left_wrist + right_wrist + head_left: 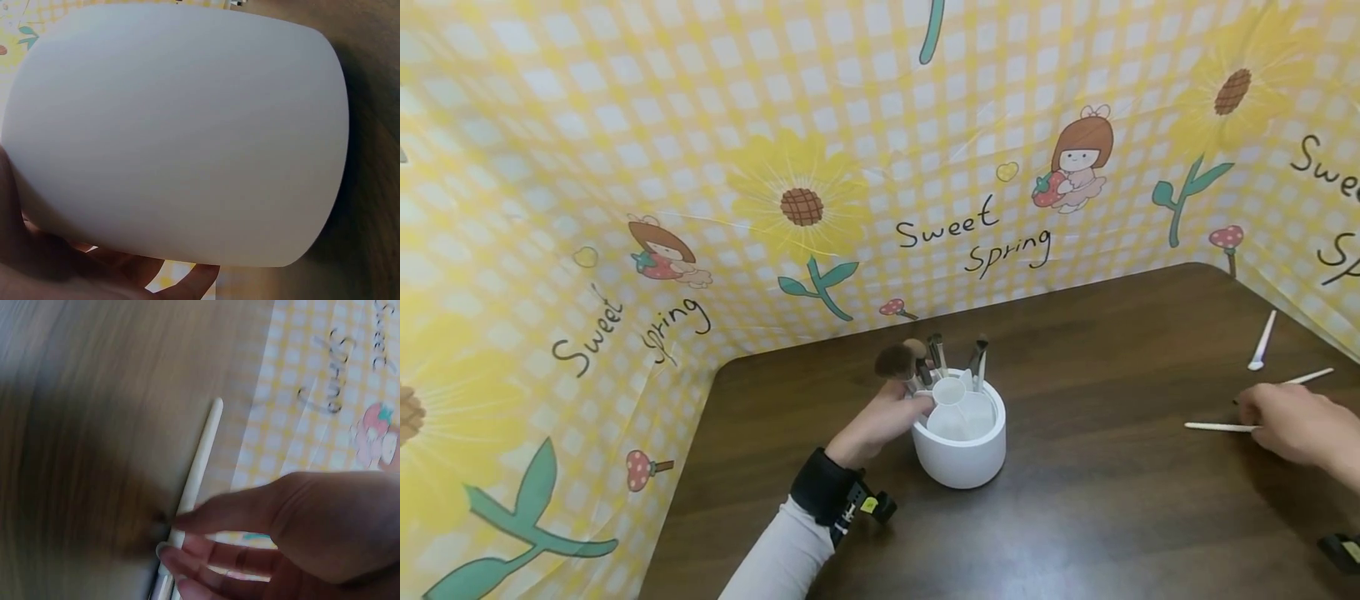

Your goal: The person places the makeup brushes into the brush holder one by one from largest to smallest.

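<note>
A round white brush holder [959, 460] with inner compartments stands upright on the table, several makeup brushes [895, 363] poking up from its back part. My left hand [880, 421] grips the holder at its left side, thumb over the rim. In the left wrist view the holder's smooth wall [181, 137] fills most of the picture, with fingers curled along its lower edge. Over on the right, my right hand [1296, 425] pinches a white-handled makeup brush [203, 450] between thumb and fingers, low over the tabletop. Its handle points left in the head view; the hand hides its other end.
Beyond the right hand lies another white-handled brush [1313, 376], partly covered by that hand. A small white brush [1262, 342] rests farther back on the brown table [1075, 517]. Yellow checked cloth [865, 100] hangs behind and at both sides.
</note>
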{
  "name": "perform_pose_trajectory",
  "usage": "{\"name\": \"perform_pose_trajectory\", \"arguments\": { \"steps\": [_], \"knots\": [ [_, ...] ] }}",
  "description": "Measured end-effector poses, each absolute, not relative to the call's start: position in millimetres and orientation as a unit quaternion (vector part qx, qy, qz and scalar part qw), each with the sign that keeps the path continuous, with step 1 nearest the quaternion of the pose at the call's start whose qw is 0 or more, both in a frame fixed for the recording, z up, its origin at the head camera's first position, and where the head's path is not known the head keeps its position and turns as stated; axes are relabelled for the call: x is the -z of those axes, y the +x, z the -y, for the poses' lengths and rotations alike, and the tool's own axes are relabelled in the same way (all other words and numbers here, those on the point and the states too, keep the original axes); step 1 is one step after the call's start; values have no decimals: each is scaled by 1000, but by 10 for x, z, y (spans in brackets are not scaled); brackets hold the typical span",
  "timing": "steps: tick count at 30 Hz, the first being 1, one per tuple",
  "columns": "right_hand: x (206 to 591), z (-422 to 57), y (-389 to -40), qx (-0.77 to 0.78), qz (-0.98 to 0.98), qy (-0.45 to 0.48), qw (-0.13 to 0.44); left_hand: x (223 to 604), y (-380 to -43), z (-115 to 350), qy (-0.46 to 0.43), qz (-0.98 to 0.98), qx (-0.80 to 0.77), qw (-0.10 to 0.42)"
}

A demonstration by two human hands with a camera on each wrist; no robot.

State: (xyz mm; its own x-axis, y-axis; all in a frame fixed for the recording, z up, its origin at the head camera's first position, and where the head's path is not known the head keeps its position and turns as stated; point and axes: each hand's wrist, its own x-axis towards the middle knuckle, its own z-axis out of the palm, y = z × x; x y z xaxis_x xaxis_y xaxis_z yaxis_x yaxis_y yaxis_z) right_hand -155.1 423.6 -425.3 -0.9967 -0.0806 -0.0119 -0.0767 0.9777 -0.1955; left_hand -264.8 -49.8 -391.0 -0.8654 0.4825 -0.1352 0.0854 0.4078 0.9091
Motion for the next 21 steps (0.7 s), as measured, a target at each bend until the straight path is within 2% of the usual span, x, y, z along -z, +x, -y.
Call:
{"name": "perform_pose_trajectory", "arguments": {
  "steps": [11, 21],
  "knots": [
    [4223, -3270, -1554, 81, -974, -195, -78, 3894, -2657, 503, 171, -813, -523, 192],
    [4198, -2852, -1724, 123, -957, -254, -69, 3925, -2634, 491, 185, -810, -529, 173]
  ]
}}
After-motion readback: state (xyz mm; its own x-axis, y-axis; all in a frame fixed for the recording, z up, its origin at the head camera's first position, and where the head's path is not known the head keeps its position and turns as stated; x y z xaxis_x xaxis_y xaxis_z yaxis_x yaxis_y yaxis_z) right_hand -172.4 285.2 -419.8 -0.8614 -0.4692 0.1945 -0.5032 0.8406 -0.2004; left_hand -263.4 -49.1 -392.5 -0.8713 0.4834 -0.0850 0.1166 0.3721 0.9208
